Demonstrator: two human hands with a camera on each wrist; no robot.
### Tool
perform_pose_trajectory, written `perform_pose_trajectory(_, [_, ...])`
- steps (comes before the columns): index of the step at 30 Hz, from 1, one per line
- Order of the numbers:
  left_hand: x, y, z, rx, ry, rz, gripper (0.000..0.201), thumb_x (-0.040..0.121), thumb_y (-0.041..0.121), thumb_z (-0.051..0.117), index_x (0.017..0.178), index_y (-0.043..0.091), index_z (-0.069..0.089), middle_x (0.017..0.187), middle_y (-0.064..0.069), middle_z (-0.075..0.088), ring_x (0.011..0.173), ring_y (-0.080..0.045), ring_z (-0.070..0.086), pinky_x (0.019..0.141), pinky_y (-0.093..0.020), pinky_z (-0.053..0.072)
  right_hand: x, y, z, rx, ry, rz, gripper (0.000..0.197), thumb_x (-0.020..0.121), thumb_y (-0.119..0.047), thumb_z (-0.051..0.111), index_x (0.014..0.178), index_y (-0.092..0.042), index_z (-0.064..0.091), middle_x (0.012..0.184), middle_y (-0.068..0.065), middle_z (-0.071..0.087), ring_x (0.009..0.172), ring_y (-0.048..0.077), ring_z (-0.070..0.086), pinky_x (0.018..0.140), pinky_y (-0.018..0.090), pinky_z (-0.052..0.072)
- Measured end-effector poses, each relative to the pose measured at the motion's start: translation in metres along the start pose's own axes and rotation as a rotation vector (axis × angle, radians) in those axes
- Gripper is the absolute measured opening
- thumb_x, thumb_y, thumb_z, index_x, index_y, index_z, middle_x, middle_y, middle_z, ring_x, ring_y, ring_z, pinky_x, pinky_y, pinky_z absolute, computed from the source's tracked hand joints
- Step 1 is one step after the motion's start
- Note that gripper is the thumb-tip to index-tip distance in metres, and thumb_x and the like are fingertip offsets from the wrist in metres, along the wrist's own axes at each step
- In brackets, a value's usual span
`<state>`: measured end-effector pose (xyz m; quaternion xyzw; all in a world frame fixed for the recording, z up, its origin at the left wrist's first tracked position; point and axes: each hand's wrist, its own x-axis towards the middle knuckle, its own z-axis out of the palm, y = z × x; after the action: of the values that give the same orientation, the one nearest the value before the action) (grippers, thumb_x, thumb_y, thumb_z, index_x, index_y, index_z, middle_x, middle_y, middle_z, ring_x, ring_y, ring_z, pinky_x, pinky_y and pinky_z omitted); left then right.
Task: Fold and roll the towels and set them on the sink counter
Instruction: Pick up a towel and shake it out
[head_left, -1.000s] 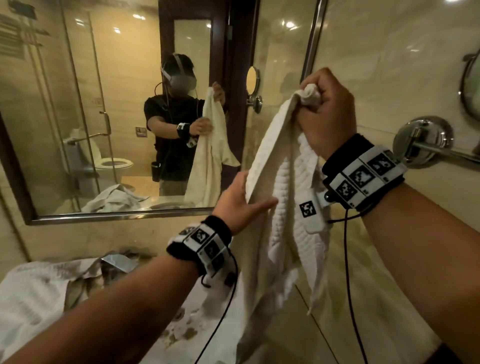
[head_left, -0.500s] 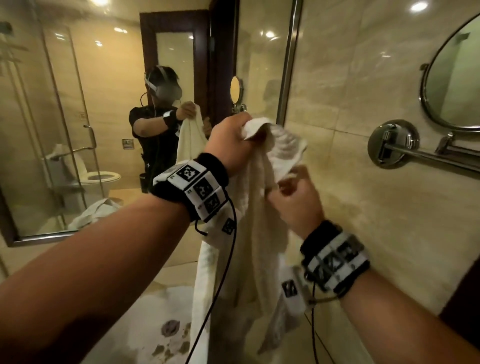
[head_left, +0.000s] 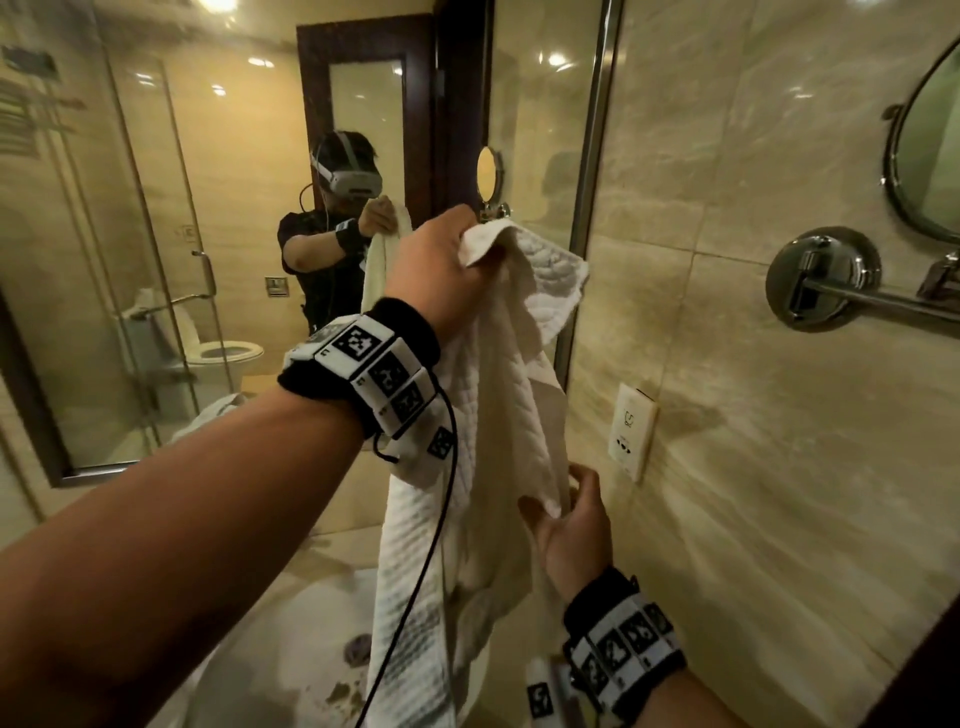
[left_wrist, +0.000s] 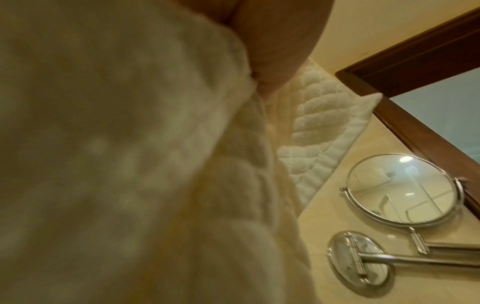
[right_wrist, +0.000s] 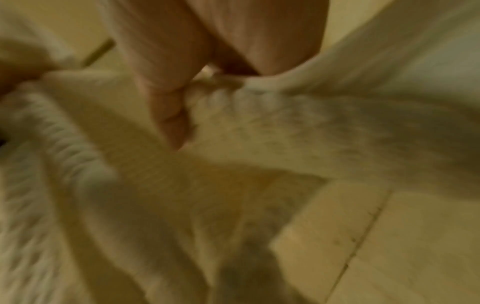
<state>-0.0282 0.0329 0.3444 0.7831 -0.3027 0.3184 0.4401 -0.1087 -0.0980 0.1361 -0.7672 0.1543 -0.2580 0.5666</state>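
A white quilted towel (head_left: 493, 426) hangs lengthwise in front of the tiled wall. My left hand (head_left: 441, 260) is raised and grips its top corner in a fist. Lower down, my right hand (head_left: 566, 514) pinches the towel's right edge between thumb and fingers. In the left wrist view the towel (left_wrist: 130, 164) fills most of the picture under my left hand (left_wrist: 272, 41). The right wrist view is blurred and shows fingers (right_wrist: 168, 92) closed on the towel's hem (right_wrist: 259, 123). The towel's lower end hangs over the pale sink counter (head_left: 291, 649).
A chrome magnifying mirror's arm mount (head_left: 821, 280) juts from the right wall, with a socket plate (head_left: 631, 436) below it. The big wall mirror (head_left: 156, 260) on the left reflects a person, a toilet and another crumpled towel (head_left: 208, 415).
My left hand took over the towel's top corner from the right and stays raised. My right hand has slid down the towel's edge to a lower point.
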Motion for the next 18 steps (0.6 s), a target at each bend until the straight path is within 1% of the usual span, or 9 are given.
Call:
perform_pose_trajectory(2, [0.003,-0.007,-0.011,0.006,0.048,-0.022,0.021,0.091,0.033,0.057,0.087,0.013,0.055,0.069,0.010,0.051,0.067,-0.012,0.052,0.061,-0.025,0.045,0.007,0.011,-0.009,0.036,-0.185,0.113,0.029,0.082,-0.016,0.074,0.096,-0.030,0.053,0.093,-0.009,0.067,0.079,0.004,0.062,0.059,0.012,0.049])
perform_pose_trajectory(3, [0.005,-0.011,-0.016,-0.003,0.068,-0.047,0.020,0.090,0.033,0.057,0.089,0.014,0.057,0.071,0.010,0.053,0.067,-0.009,0.053,0.059,-0.019,0.045,0.009,0.019,-0.014,0.050,-0.286,0.150,0.026,0.080,-0.017,0.075,0.098,-0.028,0.058,0.089,-0.009,0.069,0.078,0.006,0.064,0.060,0.012,0.049])
perform_pose_trajectory(6, [0.007,-0.021,-0.034,-0.093,0.132,-0.098,0.019,0.089,0.030,0.058,0.098,0.013,0.062,0.082,0.006,0.064,0.074,-0.004,0.060,0.065,-0.018,0.052,0.014,0.046,-0.025,-0.060,-0.494,0.213,0.030,0.076,-0.020,0.079,0.104,-0.016,0.067,0.091,-0.001,0.075,0.086,0.017,0.071,0.078,0.030,0.057])
perform_pose_trajectory(8, [0.007,-0.025,-0.044,-0.127,0.159,-0.122,0.017,0.090,0.026,0.058,0.097,0.011,0.062,0.078,0.007,0.063,0.065,0.008,0.058,0.053,-0.008,0.046,0.022,0.053,-0.036,-0.143,-0.541,0.192,0.025,0.075,-0.024,0.080,0.097,-0.017,0.069,0.093,0.001,0.075,0.090,0.019,0.071,0.081,0.031,0.055])
perform_pose_trajectory(10, [0.007,-0.029,-0.054,-0.162,0.183,-0.147,0.010,0.092,0.022,0.057,0.095,0.013,0.060,0.074,0.009,0.059,0.052,0.016,0.053,0.045,-0.003,0.039,0.035,0.048,-0.052,-0.162,-0.499,0.171,0.034,0.070,-0.037,0.082,0.094,-0.015,0.069,0.094,0.005,0.075,0.090,0.024,0.070,0.077,0.030,0.054])
perform_pose_trajectory(12, [0.006,-0.035,-0.066,-0.175,0.205,-0.177,0.013,0.092,0.026,0.056,0.097,0.016,0.062,0.080,0.006,0.064,0.056,0.014,0.057,0.045,-0.005,0.042,0.049,0.034,-0.074,-0.153,-0.405,0.118,0.047,0.063,-0.046,0.081,0.090,-0.008,0.070,0.088,0.011,0.075,0.080,0.022,0.070,0.068,0.028,0.054])
perform_pose_trajectory(14, [0.005,-0.046,-0.078,-0.157,0.242,-0.208,0.017,0.089,0.034,0.057,0.100,0.025,0.065,0.087,0.005,0.069,0.068,0.000,0.066,0.057,-0.019,0.055,0.059,0.004,-0.096,-0.171,-0.291,0.004,0.027,0.077,-0.031,0.078,0.083,-0.006,0.069,0.077,0.010,0.071,0.062,0.012,0.067,0.054,0.017,0.050])
perform_pose_trajectory(16, [0.003,-0.057,-0.089,-0.138,0.279,-0.224,0.019,0.084,0.039,0.057,0.098,0.030,0.067,0.089,0.007,0.070,0.078,-0.011,0.069,0.069,-0.035,0.059,0.065,-0.028,-0.116,-0.224,-0.174,-0.140,0.018,0.085,-0.020,0.070,0.083,-0.002,0.067,0.072,0.010,0.067,0.056,0.015,0.060,0.047,0.015,0.044])
perform_pose_trajectory(18, [0.001,-0.066,-0.099,-0.137,0.317,-0.263,0.017,0.082,0.036,0.056,0.092,0.028,0.068,0.086,0.009,0.070,0.078,-0.007,0.068,0.073,-0.035,0.059,0.067,-0.055,-0.132,-0.251,-0.051,-0.275,0.019,0.087,-0.020,0.068,0.086,-0.001,0.067,0.073,0.011,0.065,0.058,0.015,0.056,0.047,0.016,0.042])
